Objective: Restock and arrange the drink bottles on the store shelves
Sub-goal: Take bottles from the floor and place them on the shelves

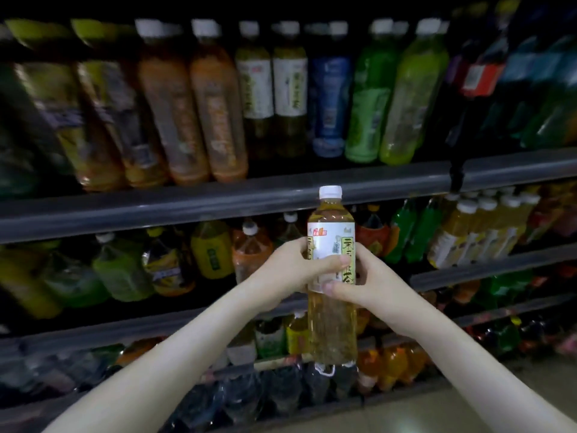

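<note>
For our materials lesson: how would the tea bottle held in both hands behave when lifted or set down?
Nearly full, the tea bottle is probably heavy for its size. Tall and narrow, it may tip. The left hand and right hand hold a smooth label, possibly slippery.

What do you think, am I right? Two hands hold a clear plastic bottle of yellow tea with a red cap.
Not quite. The head view shows the cap is white, not red. The left hand and right hand do hold the clear plastic bottle of yellow tea.
</note>
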The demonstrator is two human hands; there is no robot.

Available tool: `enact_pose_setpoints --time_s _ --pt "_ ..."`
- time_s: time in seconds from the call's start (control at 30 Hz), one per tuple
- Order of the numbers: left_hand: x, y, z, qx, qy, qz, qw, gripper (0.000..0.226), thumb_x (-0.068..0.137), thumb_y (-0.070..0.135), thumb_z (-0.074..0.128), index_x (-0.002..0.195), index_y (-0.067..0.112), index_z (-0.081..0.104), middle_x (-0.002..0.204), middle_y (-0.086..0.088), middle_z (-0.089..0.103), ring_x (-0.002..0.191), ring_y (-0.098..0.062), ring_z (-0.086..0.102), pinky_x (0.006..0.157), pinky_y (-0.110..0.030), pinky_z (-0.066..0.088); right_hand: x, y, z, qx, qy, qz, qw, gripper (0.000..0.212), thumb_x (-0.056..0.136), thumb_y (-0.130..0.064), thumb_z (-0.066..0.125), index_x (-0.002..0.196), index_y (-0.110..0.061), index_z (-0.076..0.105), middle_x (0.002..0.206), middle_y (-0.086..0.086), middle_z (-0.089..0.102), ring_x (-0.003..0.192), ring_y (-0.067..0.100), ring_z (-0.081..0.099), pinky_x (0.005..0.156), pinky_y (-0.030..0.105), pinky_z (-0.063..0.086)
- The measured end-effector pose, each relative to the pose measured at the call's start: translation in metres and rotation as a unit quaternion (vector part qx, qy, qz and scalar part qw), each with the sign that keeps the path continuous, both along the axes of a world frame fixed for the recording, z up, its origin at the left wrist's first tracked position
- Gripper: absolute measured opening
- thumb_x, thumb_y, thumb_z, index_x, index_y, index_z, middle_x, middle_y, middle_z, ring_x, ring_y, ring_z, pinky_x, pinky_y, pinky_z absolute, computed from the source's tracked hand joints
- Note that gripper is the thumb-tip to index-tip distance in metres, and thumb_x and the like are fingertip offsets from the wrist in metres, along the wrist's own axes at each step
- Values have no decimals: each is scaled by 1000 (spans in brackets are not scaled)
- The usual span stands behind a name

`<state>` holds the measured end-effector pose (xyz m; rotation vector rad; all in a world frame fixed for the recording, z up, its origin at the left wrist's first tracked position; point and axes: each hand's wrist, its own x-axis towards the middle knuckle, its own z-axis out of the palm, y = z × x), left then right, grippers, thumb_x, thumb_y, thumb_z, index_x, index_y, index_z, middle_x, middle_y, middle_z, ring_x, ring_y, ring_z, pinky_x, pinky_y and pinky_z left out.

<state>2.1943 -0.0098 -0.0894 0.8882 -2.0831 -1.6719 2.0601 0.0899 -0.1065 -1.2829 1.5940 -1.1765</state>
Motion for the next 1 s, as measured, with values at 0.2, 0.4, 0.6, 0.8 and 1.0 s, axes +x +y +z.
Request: enact_pose_setpoints --time_s 0.2,0.4,0.6,0.8,1.0 --pt "56 -32 60 -262 21 97 960 37 86 58 50 116 37 57 114 16 60 100 4 57 82 -18 50 38 -37 50 -82 18 -2 996 58 68 -33 81 118 -43 52 108 -18 68 98 -4 64 75 19 54" --pt "87 -52 85 -260 51 73 962 44 80 60 57 116 34 58 108 14 64 92 5 61 68 -17 56 53 -60 91 -142 -3 -43 989 66 56 -42 82 117 -34 59 107 -13 71 100 6 66 88 36 54" --pt "78 -52 78 -245 -15 58 968 46 71 64 67 110 42 55 103 22 64 92 8 59 74 -13 49 64 -79 103 -148 -63 -75 984 44 76 -28 77 116 -28 60 102 -8 73 94 12 70 80 44 59" --pt "68 -64 73 -67 39 -6 997 38 78 52 69 100 22 71 93 1 75 88 -15 71 87 -39 56 44 -72 99 -83 -118 -6 989 48 78 -41 62 119 -17 60 106 6 73 92 25 71 74 38 56" --pt "49 -65 83 -271 -39 -16 962 33 74 60 69 100 39 67 94 22 70 86 9 62 82 -25 54 25 -75 104 -98 -96 -40 990 48 70 -31 69 113 -11 63 98 8 74 84 23 72 67 39 57"
